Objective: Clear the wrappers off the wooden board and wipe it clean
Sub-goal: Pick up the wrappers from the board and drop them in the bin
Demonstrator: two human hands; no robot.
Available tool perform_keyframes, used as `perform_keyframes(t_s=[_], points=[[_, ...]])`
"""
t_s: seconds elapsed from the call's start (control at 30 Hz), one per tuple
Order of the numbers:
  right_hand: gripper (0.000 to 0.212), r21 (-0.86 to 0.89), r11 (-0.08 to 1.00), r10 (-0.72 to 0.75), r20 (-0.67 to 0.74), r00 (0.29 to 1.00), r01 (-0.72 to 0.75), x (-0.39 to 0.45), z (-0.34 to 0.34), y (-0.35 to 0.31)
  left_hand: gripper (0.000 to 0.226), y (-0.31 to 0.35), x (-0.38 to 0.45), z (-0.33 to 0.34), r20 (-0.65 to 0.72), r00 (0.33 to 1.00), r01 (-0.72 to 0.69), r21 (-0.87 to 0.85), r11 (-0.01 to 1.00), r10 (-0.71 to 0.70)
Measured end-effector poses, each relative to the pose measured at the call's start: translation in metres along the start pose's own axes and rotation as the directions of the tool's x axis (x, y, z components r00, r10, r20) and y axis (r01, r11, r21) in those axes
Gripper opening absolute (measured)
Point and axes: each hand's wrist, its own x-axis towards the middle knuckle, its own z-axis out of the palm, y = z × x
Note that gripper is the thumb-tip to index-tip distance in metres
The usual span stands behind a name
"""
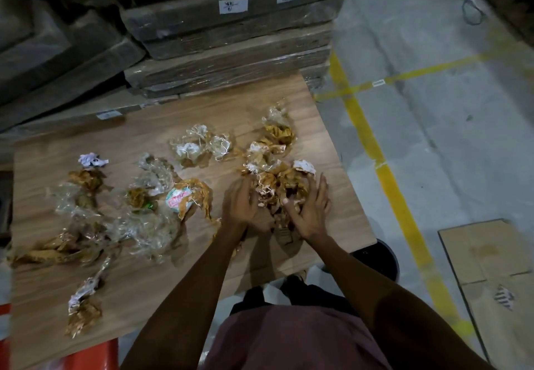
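A wooden board [161, 283] lies in front of me, strewn with several crumpled clear and brown wrappers. My left hand [239, 202] and my right hand [310, 210] cup a heap of wrappers [274, 179] on the board's right side from both flanks, fingers spread and touching it. More wrappers [199, 144] lie in the middle. A long tangle of clear wrap [95, 231] covers the left part. A crumpled white paper [92, 160] sits far left, and a small bundle [82, 309] lies near the front edge. No cloth is in view.
Stacked wrapped cardboard packs [231, 37] rise right behind the board. A black round bin [384, 257] stands under the board's right corner. Flat cardboard [491, 271] lies on the grey floor beyond a yellow line [384, 167]. Something red [92, 355] shows below the front edge.
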Motion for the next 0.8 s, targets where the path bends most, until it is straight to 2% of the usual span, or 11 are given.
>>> perform_keyframes(t_s=[0.1,0.17,0.27,0.33,0.43,0.53,0.67,0.8], points=[[0.112,-0.039,0.999,0.006,-0.027,1.000,-0.007,0.006,-0.005,0.005,0.057,0.000,0.022,-0.016,-0.050,0.995,-0.074,0.205,0.976,0.086],[0.116,-0.097,0.995,-0.023,-0.025,0.999,0.020,0.003,-0.004,0.015,0.077,0.003,0.041,-0.027,0.032,0.990,-0.143,0.299,0.944,0.140],[0.122,-0.157,0.987,-0.028,0.012,1.000,0.029,-0.012,0.006,0.031,0.105,0.010,0.071,-0.031,0.243,0.962,-0.222,0.418,0.881,0.126],[0.124,-0.187,0.982,-0.004,0.018,1.000,0.008,-0.020,0.017,0.036,0.108,0.010,0.083,-0.027,0.369,0.922,-0.275,0.413,0.868,0.117],[0.115,-0.167,0.985,0.035,-0.048,0.998,-0.042,-0.019,0.024,0.027,0.091,0.004,0.076,-0.013,0.456,0.883,-0.285,0.335,0.898,0.111],[0.104,-0.078,0.991,0.093,-0.138,0.986,-0.105,-0.007,0.028,0.008,0.064,-0.006,0.048,0.009,0.356,0.928,-0.214,0.270,0.939,0.109],[0.090,0.023,0.986,0.166,-0.160,0.973,-0.165,0.005,0.043,-0.015,0.071,-0.013,0.005,0.036,0.236,0.962,-0.177,0.145,0.973,0.140],[0.072,0.055,0.989,0.144,-0.245,0.959,-0.135,0.008,0.057,-0.022,0.075,-0.009,-0.009,0.057,0.141,0.989,-0.031,-0.131,0.991,0.049]])
